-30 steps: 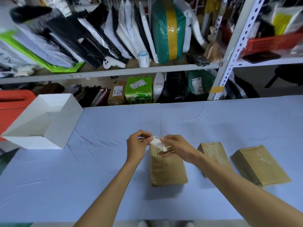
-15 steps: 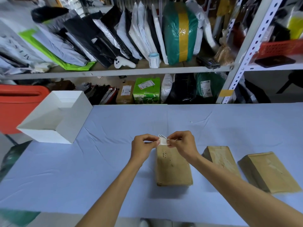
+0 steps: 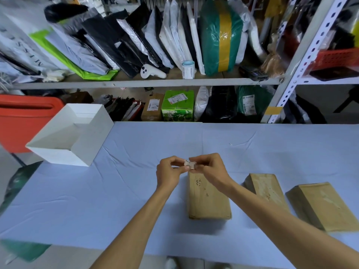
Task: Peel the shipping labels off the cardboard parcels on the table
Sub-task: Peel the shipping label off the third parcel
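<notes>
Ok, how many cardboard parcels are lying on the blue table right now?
3. The middle parcel lies straight ahead, the second parcel just right of it, and the third parcel farthest right. None seems hidden.

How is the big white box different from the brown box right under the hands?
The white box is white and open on top; the brown box is tan cardboard and closed. The white box sits at the table's far left corner, away from the hands; the brown box lies just below the left hand and right hand, which pinch a crumpled label. The white box looks bigger. Both rest on the blue tablecloth.
</notes>
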Motion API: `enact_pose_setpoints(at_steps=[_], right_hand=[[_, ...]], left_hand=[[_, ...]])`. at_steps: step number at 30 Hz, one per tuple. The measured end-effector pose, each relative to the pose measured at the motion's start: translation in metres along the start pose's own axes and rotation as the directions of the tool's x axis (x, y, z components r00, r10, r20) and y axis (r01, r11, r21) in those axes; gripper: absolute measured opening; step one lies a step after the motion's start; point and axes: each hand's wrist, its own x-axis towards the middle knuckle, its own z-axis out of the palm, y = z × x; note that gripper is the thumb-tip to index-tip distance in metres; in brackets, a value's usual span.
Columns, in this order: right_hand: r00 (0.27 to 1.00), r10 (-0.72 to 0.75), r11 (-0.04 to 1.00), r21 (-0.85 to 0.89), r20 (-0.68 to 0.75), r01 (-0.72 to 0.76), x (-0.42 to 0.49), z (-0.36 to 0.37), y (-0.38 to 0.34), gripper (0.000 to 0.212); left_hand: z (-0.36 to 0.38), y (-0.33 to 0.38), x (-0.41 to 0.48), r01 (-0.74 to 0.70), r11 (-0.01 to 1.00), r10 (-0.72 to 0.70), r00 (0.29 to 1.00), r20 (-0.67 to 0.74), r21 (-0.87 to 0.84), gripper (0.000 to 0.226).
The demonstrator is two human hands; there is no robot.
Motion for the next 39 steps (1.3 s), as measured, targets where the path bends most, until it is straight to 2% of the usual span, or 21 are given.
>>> enact_pose_setpoints(at_steps=[5,11,16,18,21,24,26,29,32,35,37,39], right_hand=[[0.999,-0.02,0.999,0.048,0.045,0.018,0.0,0.003,-0.014,0.019],[0.999,-0.027,0.994,0.108,-0.046,0.032,0.008,0.003,-0.016,0.011],[0.999,-0.043,0.998,0.05,-0.009,0.043,0.015,0.01,-0.02,0.006],[1.0,-0.028,0.995,0.092,-0.001,0.028,0.016,0.013,-0.023,0.005],[0.999,-0.027,0.984,0.177,0.018,0.024,0.014,0.025,-0.028,0.009],[0.998,-0.056,0.984,0.171,0.041,0.048,0.014,0.037,-0.032,0.005],[0.995,-0.075,0.993,0.093,0.069,0.068,0.013,0.044,-0.036,0.007],[0.988,-0.135,0.973,-0.18,0.079,0.147,0.012,0.049,-0.036,0.013],[0.946,-0.285,0.811,-0.488,0.153,0.323,0.01,0.056,-0.032,0.006],[0.899,-0.369,0.723,-0.535,0.236,0.437,0.007,0.061,-0.03,0.009],[0.879,-0.406,0.694,-0.54,0.25,0.475,0.007,0.063,-0.032,0.01],[0.851,-0.447,0.678,-0.516,0.277,0.524,0.006,0.07,-0.037,0.01]], left_hand=[[-0.002,0.005,-0.002,-0.052,0.998,0.052,0.998,-0.025,-0.031,0.011],[-0.01,0.013,0.003,-0.128,0.992,0.127,0.985,0.113,0.001,0.015],[-0.016,0.016,0.003,-0.098,0.992,0.103,0.993,0.062,-0.08,0.013],[-0.02,0.018,0.002,-0.102,0.991,0.106,0.993,0.044,-0.082,0.012],[-0.026,0.013,0.004,-0.121,0.992,0.121,0.993,-0.004,-0.034,0.01],[-0.034,0.007,0.007,-0.139,0.987,0.145,0.986,-0.079,0.077,0.005],[-0.04,0.005,0.009,-0.118,0.99,0.126,0.986,-0.107,0.073,0.008],[-0.041,0.004,0.004,-0.057,0.998,0.061,0.99,-0.127,0.039,0.013],[-0.044,0.001,-0.002,0.055,0.997,-0.064,0.985,-0.159,-0.06,0.013],[-0.055,-0.002,-0.009,0.126,0.961,-0.156,0.982,-0.106,-0.247,0.009],[-0.063,-0.001,-0.017,0.087,0.946,-0.115,0.991,-0.072,-0.312,0.01],[-0.072,-0.001,-0.025,0.041,0.942,-0.08,0.991,-0.105,-0.332,0.012]])
